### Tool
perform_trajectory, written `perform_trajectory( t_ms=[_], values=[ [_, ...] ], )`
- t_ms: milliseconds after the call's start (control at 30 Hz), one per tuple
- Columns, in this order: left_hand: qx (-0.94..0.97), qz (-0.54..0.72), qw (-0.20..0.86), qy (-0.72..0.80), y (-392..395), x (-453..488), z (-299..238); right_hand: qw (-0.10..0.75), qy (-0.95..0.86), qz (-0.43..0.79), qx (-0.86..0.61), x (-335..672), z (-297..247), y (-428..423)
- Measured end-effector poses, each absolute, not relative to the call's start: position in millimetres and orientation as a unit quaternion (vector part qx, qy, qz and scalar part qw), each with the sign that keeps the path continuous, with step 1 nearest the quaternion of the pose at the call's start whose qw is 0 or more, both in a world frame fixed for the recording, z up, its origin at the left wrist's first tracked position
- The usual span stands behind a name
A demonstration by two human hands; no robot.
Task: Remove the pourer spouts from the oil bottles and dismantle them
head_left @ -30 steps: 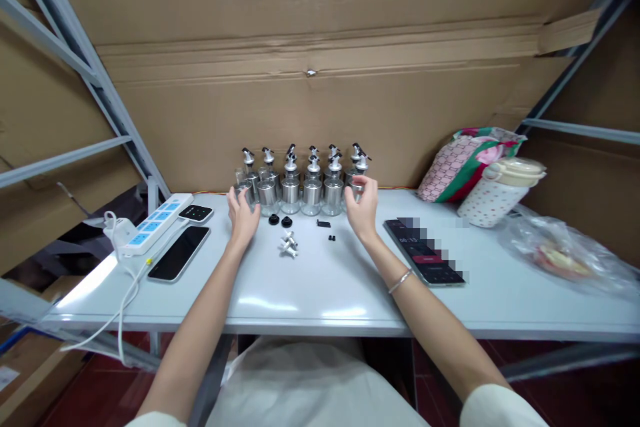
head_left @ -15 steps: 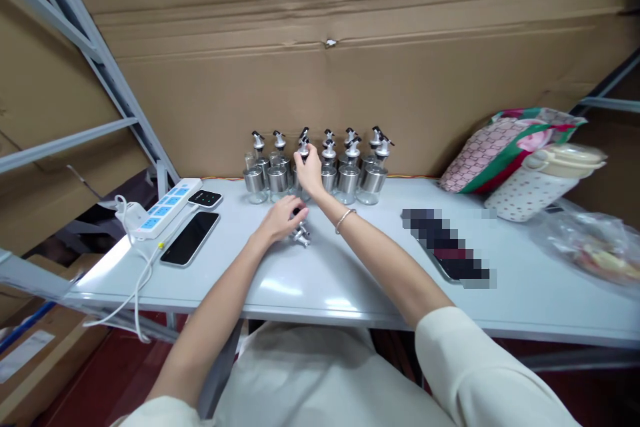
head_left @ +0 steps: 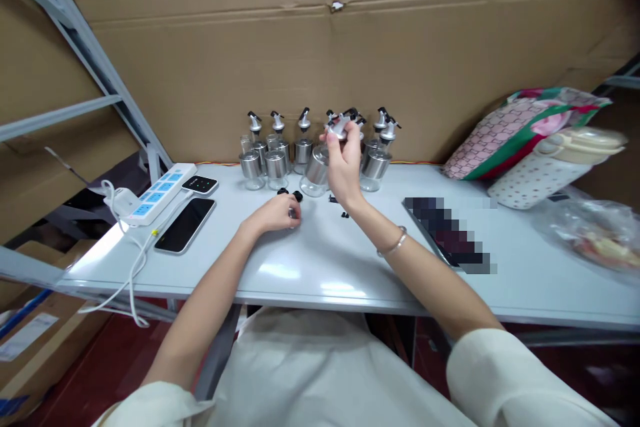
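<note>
My right hand [head_left: 345, 163] is closed around a silver pourer spout [head_left: 340, 125] with a black flap. Just below it, a glass bottle with a steel sleeve [head_left: 316, 170] leans to one side; the fingers hide where spout and bottle meet. My left hand [head_left: 275, 213] rests on the table, fingers curled over loose pourer spouts. Black stoppers [head_left: 299, 196] show beyond its knuckles, and a bit of metal shows under the fingertips. Behind both hands stand similar bottles, most topped with spouts; two at the front left, including one bottle [head_left: 277, 169], have bare glass necks.
Small black pieces [head_left: 345, 215] lie beside my right wrist. On the left are a power strip [head_left: 163, 193], a phone [head_left: 185, 225] and white cables. To the right lie a pixelated dark device [head_left: 450, 233], a dotted tumbler [head_left: 530, 173], a patterned bag [head_left: 490, 140] and a plastic bag [head_left: 595, 233].
My right hand has moved right, and a bottle now leans below it. My left hand has stayed near its place, now covering most of the loose spouts. The view has shifted slightly.
</note>
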State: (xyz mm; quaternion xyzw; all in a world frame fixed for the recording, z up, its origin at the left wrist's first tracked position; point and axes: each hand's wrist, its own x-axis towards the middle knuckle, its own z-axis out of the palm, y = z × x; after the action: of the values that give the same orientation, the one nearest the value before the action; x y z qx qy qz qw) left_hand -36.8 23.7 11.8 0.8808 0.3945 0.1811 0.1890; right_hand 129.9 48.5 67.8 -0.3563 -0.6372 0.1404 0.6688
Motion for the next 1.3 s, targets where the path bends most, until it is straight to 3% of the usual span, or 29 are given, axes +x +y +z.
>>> perform_trajectory(
  t_ms=[300,667,1300],
  values=[
    [0.860,0.182,0.232,0.417,21,-40,16,0.641,-0.664,0.195,-0.333,148,37,0],
    [0.814,0.324,0.305,0.373,-9,4,20,0.620,-0.688,0.161,-0.342,139,27,-13],
    [0.803,0.317,0.328,0.385,-6,5,6,0.616,-0.690,0.157,-0.346,142,34,-15]
  ],
)
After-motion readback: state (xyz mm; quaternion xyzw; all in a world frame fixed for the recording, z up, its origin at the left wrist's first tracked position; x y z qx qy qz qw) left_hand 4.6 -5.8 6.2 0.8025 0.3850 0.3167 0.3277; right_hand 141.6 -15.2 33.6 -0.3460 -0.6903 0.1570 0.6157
